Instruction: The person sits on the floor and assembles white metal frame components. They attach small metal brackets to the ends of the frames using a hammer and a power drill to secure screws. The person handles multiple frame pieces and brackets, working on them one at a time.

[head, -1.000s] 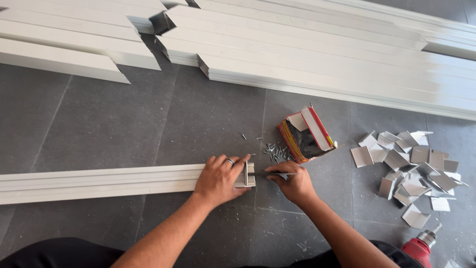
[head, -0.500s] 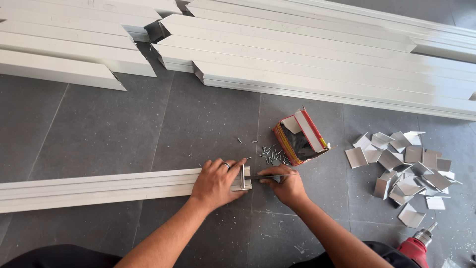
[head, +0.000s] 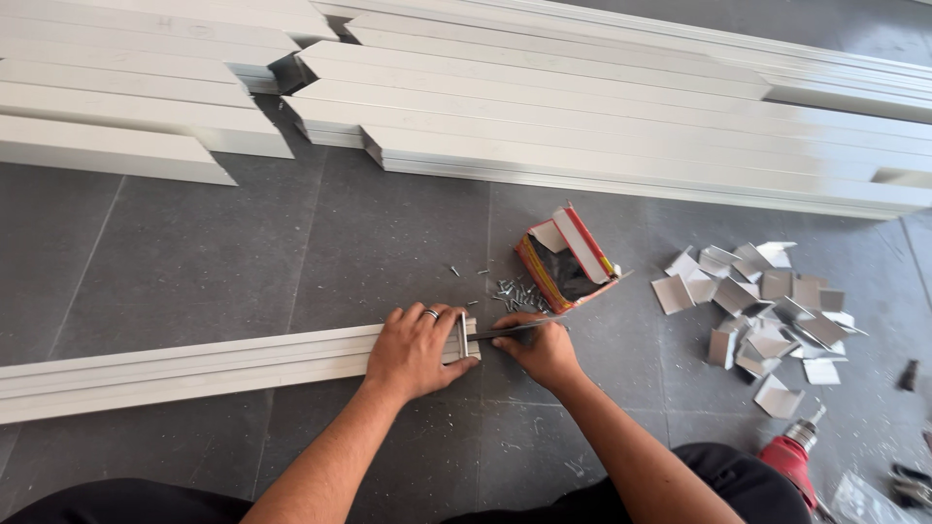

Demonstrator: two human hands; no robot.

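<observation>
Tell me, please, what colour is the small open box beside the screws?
The open box is red and yellow outside, dark inside; only the head view shows it.

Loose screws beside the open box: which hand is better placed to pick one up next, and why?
Probably the right hand: it lies just below the screws, though it holds a thin tool. The left hand presses on the white profile.

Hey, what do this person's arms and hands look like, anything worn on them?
Both forearms are bare, with no sleeves or gloves in view. The left hand wears a silver-coloured ring on one finger. The right hand shows no ring or watch.
</observation>
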